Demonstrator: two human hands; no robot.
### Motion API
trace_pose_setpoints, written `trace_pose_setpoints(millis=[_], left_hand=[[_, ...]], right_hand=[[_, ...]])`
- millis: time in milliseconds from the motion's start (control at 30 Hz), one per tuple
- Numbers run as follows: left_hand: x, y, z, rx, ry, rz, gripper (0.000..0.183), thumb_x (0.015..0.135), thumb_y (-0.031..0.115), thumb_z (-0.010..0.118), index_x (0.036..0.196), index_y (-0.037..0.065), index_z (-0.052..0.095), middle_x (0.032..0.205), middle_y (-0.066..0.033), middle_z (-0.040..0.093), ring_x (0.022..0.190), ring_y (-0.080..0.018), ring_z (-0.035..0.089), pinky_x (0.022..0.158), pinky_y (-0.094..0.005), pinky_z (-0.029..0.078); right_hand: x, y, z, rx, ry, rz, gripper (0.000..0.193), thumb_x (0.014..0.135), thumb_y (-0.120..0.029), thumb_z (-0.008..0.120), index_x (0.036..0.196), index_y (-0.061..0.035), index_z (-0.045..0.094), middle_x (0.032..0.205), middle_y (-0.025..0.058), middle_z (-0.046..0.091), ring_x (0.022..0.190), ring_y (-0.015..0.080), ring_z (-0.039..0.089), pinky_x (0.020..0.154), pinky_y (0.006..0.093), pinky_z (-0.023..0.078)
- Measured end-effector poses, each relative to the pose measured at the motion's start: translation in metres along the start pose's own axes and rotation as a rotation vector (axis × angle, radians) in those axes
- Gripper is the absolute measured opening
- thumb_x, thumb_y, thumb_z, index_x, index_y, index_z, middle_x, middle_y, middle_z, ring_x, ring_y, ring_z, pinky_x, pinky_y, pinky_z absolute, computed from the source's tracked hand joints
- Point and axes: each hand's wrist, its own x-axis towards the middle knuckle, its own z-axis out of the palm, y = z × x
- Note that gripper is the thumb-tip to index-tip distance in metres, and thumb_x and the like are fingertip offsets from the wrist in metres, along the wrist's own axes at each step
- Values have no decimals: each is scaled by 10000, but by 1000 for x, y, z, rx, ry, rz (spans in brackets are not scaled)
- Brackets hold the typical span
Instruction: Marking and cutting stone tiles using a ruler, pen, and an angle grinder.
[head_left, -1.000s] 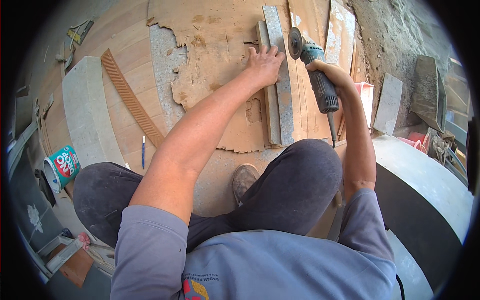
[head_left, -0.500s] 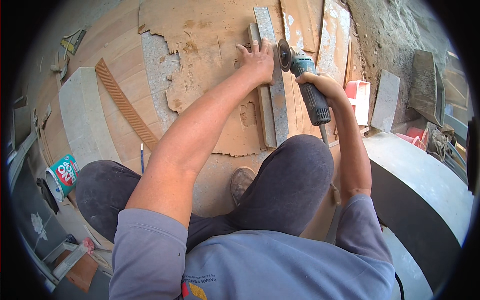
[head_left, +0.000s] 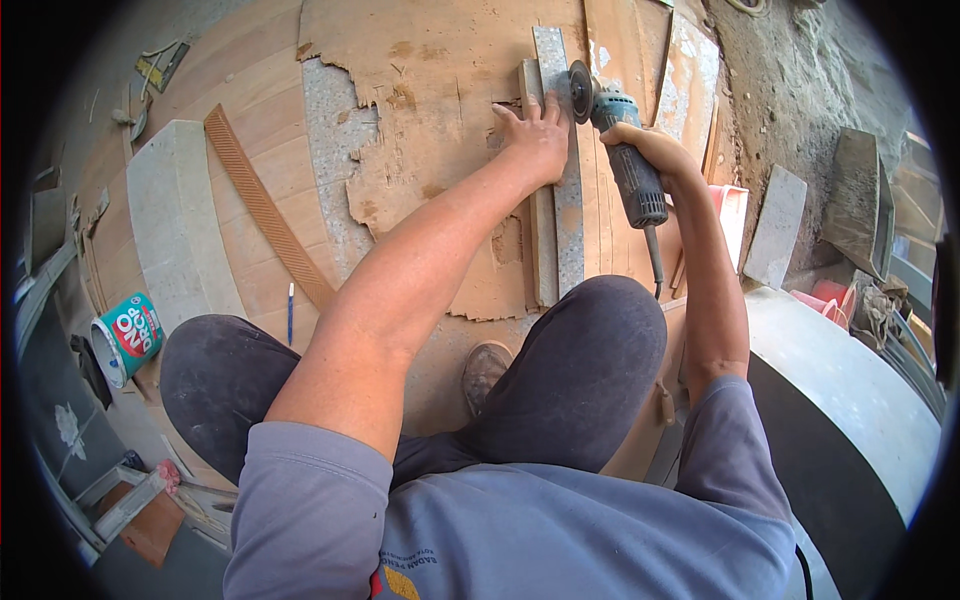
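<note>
My right hand (head_left: pixel 652 152) is wrapped round the body of a teal and black angle grinder (head_left: pixel 636 188). The grinder's round disc (head_left: pixel 580 92) stands close beside the right edge of a long speckled grey tile strip (head_left: pixel 568 220); whether they touch I cannot tell. Flat on the strip, with fingers spread, rests my left hand (head_left: pixel 536 145). Beneath the strip, a narrow grey bar (head_left: pixel 541 245) shows along its left side. Both lie over a worn plywood sheet (head_left: pixel 450 200) with a ragged left edge.
To the left lie a brown ribbed strip (head_left: pixel 262 200), a pale board (head_left: pixel 180 220), a blue pencil (head_left: pixel 291 312) and a teal tub (head_left: pixel 128 340) on its side. At right are a red-and-white container (head_left: pixel 728 222), a grey slab (head_left: pixel 776 228) and a large white-topped block (head_left: pixel 850 370).
The whole view has shifted a little, with the scene sitting slightly right and lower. My left hand stays on the strip and my right hand keeps the grinder beside its edge.
</note>
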Motion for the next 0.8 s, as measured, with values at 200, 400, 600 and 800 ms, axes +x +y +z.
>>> trace_pose_setpoints(millis=[200,400,600,800], left_hand=[[-1,-1,0,-6,2,3,1163,759,460,927,1652,39,313,1776,-172,163,1611,-425,214,1127,-851,292],[-3,1,-4,-16,-13,13,1176,765,456,923,1657,25,291,1777,-178,149,1609,-437,204,1122,-851,298],[-1,-1,-4,-14,-47,1,1195,765,443,924,1671,27,264,1782,-177,128,1616,-435,181,1115,-858,289],[0,0,-4,-38,-39,10,1216,759,437,927,1679,26,244,1786,-167,118,1618,-432,179,1111,-855,296]], right_hand=[[17,-13,-2,22,-18,-20,474,793,-340,842,1017,55,705,831,101,680,594,174,641,525,324,546],[33,-29,-5,14,-17,-50,452,804,-337,833,1015,44,712,834,96,689,596,166,643,534,310,546],[48,-53,-7,31,-67,-93,449,820,-352,829,1014,36,714,829,99,699,602,167,657,545,311,556],[69,-74,-15,-4,-41,-159,511,820,-386,839,1050,44,685,840,121,697,598,196,671,547,326,587]])
